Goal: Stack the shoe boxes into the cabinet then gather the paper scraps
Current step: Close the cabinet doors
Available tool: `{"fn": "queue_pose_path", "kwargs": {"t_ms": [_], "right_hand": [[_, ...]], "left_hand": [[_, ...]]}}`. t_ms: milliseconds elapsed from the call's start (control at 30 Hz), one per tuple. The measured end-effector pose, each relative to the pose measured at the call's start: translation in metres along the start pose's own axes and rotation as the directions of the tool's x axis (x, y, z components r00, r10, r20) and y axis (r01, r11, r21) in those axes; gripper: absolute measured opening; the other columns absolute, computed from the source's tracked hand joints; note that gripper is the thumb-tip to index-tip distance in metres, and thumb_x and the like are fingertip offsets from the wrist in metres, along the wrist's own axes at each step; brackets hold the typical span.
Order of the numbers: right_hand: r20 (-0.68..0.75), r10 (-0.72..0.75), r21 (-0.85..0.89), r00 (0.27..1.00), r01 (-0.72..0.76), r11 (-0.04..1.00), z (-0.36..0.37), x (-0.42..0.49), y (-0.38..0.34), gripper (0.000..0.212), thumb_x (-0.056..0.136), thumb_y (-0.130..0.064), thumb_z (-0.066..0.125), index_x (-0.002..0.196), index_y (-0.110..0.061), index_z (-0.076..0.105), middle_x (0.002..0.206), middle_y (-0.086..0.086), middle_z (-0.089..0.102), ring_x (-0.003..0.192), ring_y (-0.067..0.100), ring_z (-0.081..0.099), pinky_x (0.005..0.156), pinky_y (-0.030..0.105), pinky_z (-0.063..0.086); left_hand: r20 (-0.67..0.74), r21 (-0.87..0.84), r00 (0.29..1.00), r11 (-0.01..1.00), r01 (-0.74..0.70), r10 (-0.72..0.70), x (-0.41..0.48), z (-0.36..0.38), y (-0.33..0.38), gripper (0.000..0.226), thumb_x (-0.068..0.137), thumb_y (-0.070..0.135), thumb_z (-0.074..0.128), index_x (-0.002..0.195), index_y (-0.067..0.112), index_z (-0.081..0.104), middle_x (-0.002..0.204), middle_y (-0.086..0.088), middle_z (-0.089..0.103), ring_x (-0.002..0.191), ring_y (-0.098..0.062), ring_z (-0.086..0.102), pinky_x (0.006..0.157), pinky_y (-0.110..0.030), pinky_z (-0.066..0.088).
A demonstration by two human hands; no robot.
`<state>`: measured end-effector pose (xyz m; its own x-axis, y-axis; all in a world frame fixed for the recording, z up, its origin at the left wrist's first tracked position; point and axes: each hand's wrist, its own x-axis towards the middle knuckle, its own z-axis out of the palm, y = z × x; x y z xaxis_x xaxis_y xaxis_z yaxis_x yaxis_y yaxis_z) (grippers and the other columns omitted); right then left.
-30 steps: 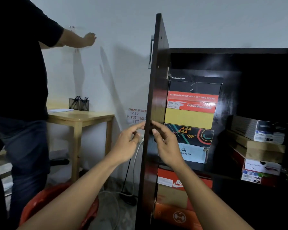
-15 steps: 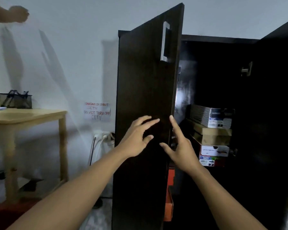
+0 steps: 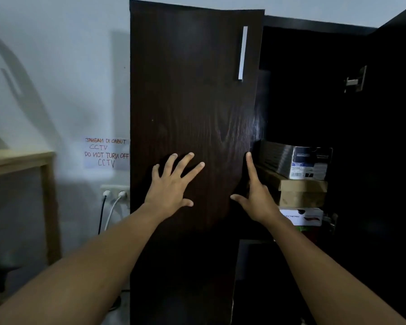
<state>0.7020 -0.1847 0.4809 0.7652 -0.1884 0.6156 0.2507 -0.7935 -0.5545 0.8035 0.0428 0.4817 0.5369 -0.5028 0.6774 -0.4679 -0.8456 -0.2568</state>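
A dark wooden cabinet (image 3: pixel 314 102) was seen against a pale wall, its right door (image 3: pixel 399 113) swung wide and its left door (image 3: pixel 192 90) turned almost shut. A light wooden table (image 3: pixel 17 160) was stood well to the left. A stack of shoe boxes (image 3: pixel 302 181) was kept on a shelf in the cabinet's right half, a black box on top and brown ones beneath. A handwritten notice (image 3: pixel 106 152) was taped to the wall just beside the left door. The left hand (image 3: pixel 171 186) was laid flat on that door's face, fingers spread wide. The right hand (image 3: pixel 258 198) was set at the door's free edge, forefinger straight and thumb stretched out; its other fingers could not be made out. A slim metal handle (image 3: pixel 243 52) was fixed high on the left door, and a wall socket (image 3: pixel 114 190) was mounted below the notice
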Motion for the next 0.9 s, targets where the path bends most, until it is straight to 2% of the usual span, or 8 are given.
{"fn": "queue_pose_path", "kwargs": {"t_ms": [133,300,367,433,567,700,800,900], "right_hand": [[0.012,0.047,-0.013,0.999,-0.046,0.999,0.012,0.034,0.020,0.123,0.085,-0.012,0.076,0.140,-0.066,-0.020,0.132,0.016,0.059,0.123,0.033,0.055,0.099,0.034,0.039],[0.027,0.048,0.008,0.998,-0.049,0.999,0.017,0.054,0.038,0.121,0.084,-0.011,0.077,0.144,-0.064,-0.015,0.130,0.019,0.061,0.120,0.033,0.056,0.091,0.024,0.037],[0.034,0.054,0.026,0.998,-0.055,0.998,0.017,0.055,0.039,0.121,0.084,-0.010,0.077,0.143,-0.065,-0.013,0.125,0.020,0.063,0.113,0.030,0.061,0.089,0.025,0.041],[0.036,0.070,0.024,0.997,-0.071,0.997,0.015,0.051,0.035,0.121,0.084,-0.010,0.077,0.142,-0.067,-0.013,0.120,0.018,0.064,0.106,0.027,0.063,0.095,0.031,0.046],[0.132,0.136,0.021,0.982,-0.140,0.990,-0.006,0.017,0.017,0.110,0.086,-0.016,0.076,0.152,-0.053,-0.003,0.152,0.014,0.041,0.134,0.028,0.049,0.112,0.038,0.040],[-0.124,0.060,0.027,0.991,-0.057,0.998,-0.068,-0.056,0.002,0.091,0.087,-0.026,0.074,0.156,-0.038,0.016,0.154,0.000,0.037,0.139,0.016,0.041,0.113,0.037,0.040],[-0.303,-0.051,-0.079,0.952,0.029,0.996,-0.127,-0.126,-0.020,0.063,0.091,-0.028,0.069,0.147,-0.032,0.040,0.138,-0.016,0.046,0.122,0.003,0.052,0.099,0.026,0.049],[-0.455,-0.212,-0.208,0.865,0.128,0.970,-0.178,-0.181,-0.039,0.039,0.092,-0.017,0.068,0.129,-0.026,0.058,0.119,-0.020,0.053,0.105,0.002,0.060,0.083,0.017,0.053]], "left_hand": [[-0.025,0.120,1.000,0.993,0.013,-0.010,0.014,0.023,0.000,0.121,0.071,0.070,0.069,0.154,0.041,-0.015,0.164,0.002,-0.015,0.150,-0.032,0.000,0.109,-0.060,0.029],[-0.032,0.166,0.999,0.986,0.028,-0.023,0.024,0.035,0.003,0.120,0.071,0.074,0.065,0.154,0.041,-0.014,0.164,0.003,-0.017,0.150,-0.031,-0.002,0.106,-0.059,0.030],[-0.011,0.172,1.000,0.985,0.021,-0.019,0.023,0.033,0.004,0.119,0.073,0.074,0.064,0.153,0.041,-0.017,0.163,0.002,-0.020,0.150,-0.032,-0.005,0.107,-0.059,0.030],[0.043,0.146,0.999,0.989,0.027,-0.033,0.022,0.026,0.009,0.118,0.076,0.069,0.066,0.153,0.039,-0.018,0.162,0.002,-0.024,0.150,-0.034,-0.010,0.111,-0.061,0.027],[0.206,-0.056,0.978,0.998,0.034,-0.022,0.023,-0.005,0.014,0.111,0.077,0.065,0.069,0.156,0.037,-0.004,0.163,0.003,-0.016,0.150,-0.034,-0.012,0.114,-0.058,0.028],[0.250,-0.333,0.966,0.943,0.025,0.063,0.018,-0.045,0.027,0.098,0.081,0.059,0.068,0.155,0.039,0.007,0.162,0.002,0.015,0.144,-0.024,0.029,0.108,-0.045,0.041],[0.070,-0.453,0.980,0.881,-0.137,0.188,0.015,-0.088,0.072,0.091,0.082,0.057,0.068,0.154,0.037,0.016,0.159,0.005,0.022,0.141,-0.021,0.034,0.104,-0.038,0.044],[-0.162,-0.516,0.942,0.788,-0.336,0.295,0.018,-0.148,0.136,0.085,0.084,0.054,0.068,0.153,0.035,0.022,0.156,0.008,0.025,0.137,-0.019,0.040,0.101,-0.036,0.044]]}}
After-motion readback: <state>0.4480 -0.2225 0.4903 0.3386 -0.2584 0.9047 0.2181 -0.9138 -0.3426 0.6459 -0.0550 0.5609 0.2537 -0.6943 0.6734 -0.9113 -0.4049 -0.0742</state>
